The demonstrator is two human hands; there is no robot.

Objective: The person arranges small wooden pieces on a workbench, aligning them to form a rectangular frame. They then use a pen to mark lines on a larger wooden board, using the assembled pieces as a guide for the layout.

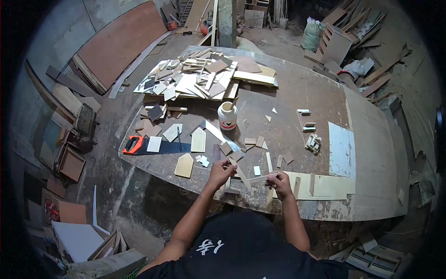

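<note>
At the near edge of the workbench, my left hand (222,173) is closed on a thin wooden strip (242,175) that slants down to the right. My right hand (280,183) pinches a second thin strip (258,178), which points left. The strips' ends come close together between my hands in a V shape; whether they touch I cannot tell. Around them lie a small white square (257,170), a narrow upright strip (269,162) and a pale board (320,186) with small sticks on it. Beyond my left hand stands a white glue jar (227,116) with a stick in its mouth.
An orange-handled saw (172,147) lies at the left, partly covered by cut pieces and a pen (179,137). Behind it rises a heap of wood offcuts (195,76). A small stacked wooden frame (313,143) sits at the right. Scrap boards (371,69) clutter the floor.
</note>
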